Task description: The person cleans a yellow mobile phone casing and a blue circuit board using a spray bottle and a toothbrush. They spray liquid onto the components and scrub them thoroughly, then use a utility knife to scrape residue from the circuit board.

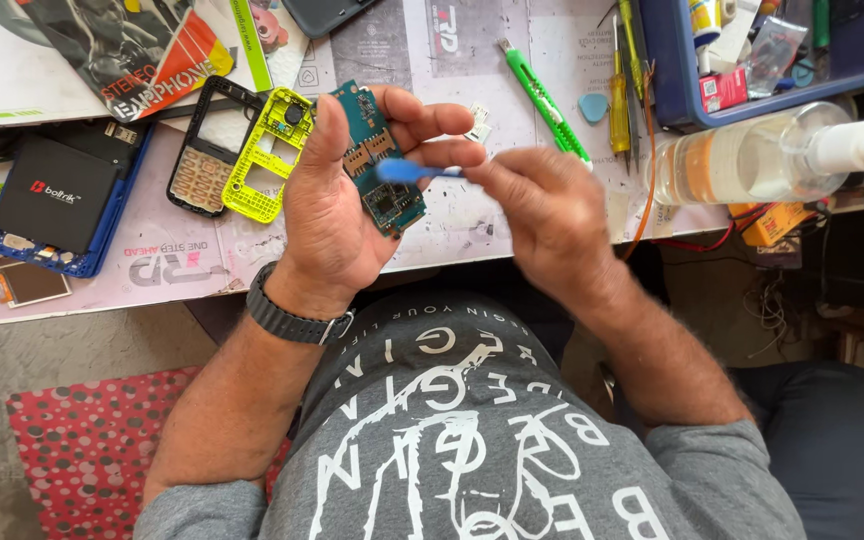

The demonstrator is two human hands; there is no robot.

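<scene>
Just above the table's near edge, the left hand is gripping a green circuit board, thumb and fingers closing on its sides. The right hand is pinching a blue tool, its tip touching the board. Lying to the left are a yellow phone frame and a black keypad frame; a green cutter, yellow screwdrivers and a clear spray bottle are lying to the right.

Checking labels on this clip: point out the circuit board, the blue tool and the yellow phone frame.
circuit board (384, 165), head view, on its green face between the fingers.
blue tool (407, 171), head view, on its flat tip.
yellow phone frame (264, 150), head view, on its upper bar.
</scene>
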